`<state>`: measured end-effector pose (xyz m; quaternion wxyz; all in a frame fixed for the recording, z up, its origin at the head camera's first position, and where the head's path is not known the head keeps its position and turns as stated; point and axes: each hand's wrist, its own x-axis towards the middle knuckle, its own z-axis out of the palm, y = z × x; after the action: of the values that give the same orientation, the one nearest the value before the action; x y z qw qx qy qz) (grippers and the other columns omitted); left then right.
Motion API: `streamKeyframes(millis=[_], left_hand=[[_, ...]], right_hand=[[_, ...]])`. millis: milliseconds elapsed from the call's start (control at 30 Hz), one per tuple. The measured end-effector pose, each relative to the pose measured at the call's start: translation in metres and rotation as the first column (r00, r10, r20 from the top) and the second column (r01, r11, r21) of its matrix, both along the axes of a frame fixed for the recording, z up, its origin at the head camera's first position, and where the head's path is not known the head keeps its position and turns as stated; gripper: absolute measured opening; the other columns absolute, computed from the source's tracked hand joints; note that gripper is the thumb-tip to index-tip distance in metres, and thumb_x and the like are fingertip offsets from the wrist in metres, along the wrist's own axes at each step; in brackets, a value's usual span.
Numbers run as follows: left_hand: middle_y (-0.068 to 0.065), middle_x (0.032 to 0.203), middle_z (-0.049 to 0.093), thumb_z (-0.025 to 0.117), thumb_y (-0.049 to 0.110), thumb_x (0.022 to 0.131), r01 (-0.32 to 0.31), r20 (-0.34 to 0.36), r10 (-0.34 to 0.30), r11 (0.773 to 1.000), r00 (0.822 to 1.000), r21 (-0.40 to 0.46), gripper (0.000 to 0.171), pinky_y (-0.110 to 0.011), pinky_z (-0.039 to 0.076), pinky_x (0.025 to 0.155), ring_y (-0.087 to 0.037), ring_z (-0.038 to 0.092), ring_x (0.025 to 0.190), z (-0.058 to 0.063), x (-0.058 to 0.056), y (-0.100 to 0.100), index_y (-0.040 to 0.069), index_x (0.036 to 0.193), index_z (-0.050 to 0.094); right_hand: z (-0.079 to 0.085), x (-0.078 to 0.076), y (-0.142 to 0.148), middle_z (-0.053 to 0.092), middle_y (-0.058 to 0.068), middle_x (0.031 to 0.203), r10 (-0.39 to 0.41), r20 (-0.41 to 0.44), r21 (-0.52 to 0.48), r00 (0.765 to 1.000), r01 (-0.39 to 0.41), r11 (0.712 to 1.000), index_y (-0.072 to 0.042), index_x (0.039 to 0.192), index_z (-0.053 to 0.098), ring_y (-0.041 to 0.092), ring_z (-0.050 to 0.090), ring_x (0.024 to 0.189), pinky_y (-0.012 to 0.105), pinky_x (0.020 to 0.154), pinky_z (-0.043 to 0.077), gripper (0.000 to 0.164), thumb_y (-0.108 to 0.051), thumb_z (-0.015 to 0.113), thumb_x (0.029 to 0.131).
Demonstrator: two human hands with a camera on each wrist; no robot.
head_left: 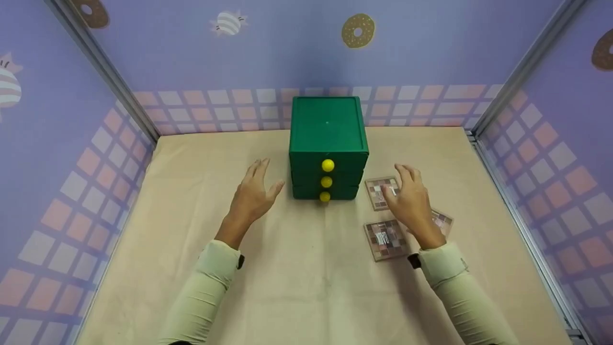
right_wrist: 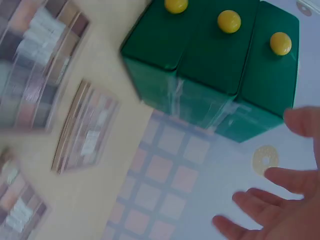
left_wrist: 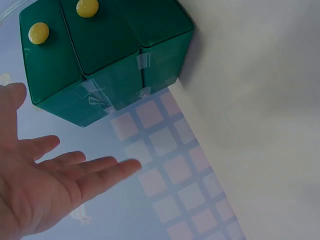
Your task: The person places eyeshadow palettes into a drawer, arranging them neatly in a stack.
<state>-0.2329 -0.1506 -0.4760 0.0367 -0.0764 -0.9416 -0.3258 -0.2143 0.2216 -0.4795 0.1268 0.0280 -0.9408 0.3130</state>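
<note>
A green three-drawer box (head_left: 328,125) with yellow round knobs (head_left: 328,165) stands against the back wall, its drawers closed. To its left, my left hand (head_left: 251,196) hovers with fingers spread and nothing in it. My right hand (head_left: 408,200) is held over the eyeshadow palettes at the box's right, likewise holding nothing. One palette (head_left: 378,203) lies partly hidden behind the right fingers, another (head_left: 387,242) lies nearer the front, and a third (head_left: 441,221) is partly covered by the right wrist. In the right wrist view the palettes (right_wrist: 87,130) look blurred.
A cream cloth (head_left: 297,287) covers the table. Purple patterned walls (head_left: 287,52) enclose it at the back and both sides, with metal rails (head_left: 527,230) along the edges. Strips of clear tape (left_wrist: 143,61) show on the box's side.
</note>
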Motion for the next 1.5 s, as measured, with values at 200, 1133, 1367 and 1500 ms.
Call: streamKeyframes(millis=[200, 1133, 1367, 1500], left_hand=[[-0.018, 0.153, 0.047, 0.056, 0.04, 0.103, -0.023, -0.053, 0.029, 0.994, 0.998, 0.109, 0.063, -0.055, 0.04, 0.115, -0.037, 0.048, 0.141, -0.004, -0.008, 0.013, 0.011, 0.157, 0.039], [-0.011, 0.125, 0.07, 0.045, 0.035, 0.108, -0.137, 0.056, 0.126, 0.888, 0.991, 0.439, 0.048, -0.045, 0.054, 0.093, -0.023, 0.066, 0.109, 0.006, -0.042, 0.057, 0.02, 0.153, 0.048], [-0.011, 0.122, 0.072, 0.044, 0.039, 0.108, -0.155, 0.064, 0.141, 0.882, 0.988, 0.446, 0.047, -0.046, 0.054, 0.092, -0.024, 0.067, 0.104, 0.01, -0.044, 0.059, 0.02, 0.15, 0.052], [-0.011, 0.109, 0.073, 0.046, 0.038, 0.107, -0.171, 0.064, 0.159, 0.878, 0.985, 0.447, 0.045, -0.041, 0.053, 0.083, -0.022, 0.064, 0.091, 0.013, -0.045, 0.056, 0.021, 0.149, 0.054]], right_hand=[[0.002, -0.005, -0.027, 0.059, 0.023, 0.124, 0.009, -0.101, -0.145, 0.995, -0.023, 0.989, 0.002, 0.132, 0.059, 0.038, 0.066, 0.111, 0.052, 0.097, 0.051, 0.043, -0.016, 0.071, 0.095], [-0.013, -0.042, -0.131, 0.06, 0.015, 0.108, 0.009, -0.143, -0.35, 0.99, -0.059, 0.935, -0.002, 0.115, 0.067, 0.025, 0.067, 0.098, 0.035, 0.088, 0.059, 0.024, -0.012, 0.073, 0.094], [-0.012, -0.045, -0.131, 0.061, 0.016, 0.107, -0.011, -0.166, -0.355, 0.986, -0.05, 0.934, -0.002, 0.113, 0.069, 0.026, 0.067, 0.096, 0.035, 0.087, 0.059, 0.023, -0.011, 0.075, 0.092], [-0.01, -0.046, -0.132, 0.062, 0.016, 0.107, 0.0, -0.167, -0.362, 0.986, -0.061, 0.93, -0.002, 0.112, 0.069, 0.026, 0.067, 0.096, 0.035, 0.087, 0.059, 0.022, -0.011, 0.075, 0.092]])
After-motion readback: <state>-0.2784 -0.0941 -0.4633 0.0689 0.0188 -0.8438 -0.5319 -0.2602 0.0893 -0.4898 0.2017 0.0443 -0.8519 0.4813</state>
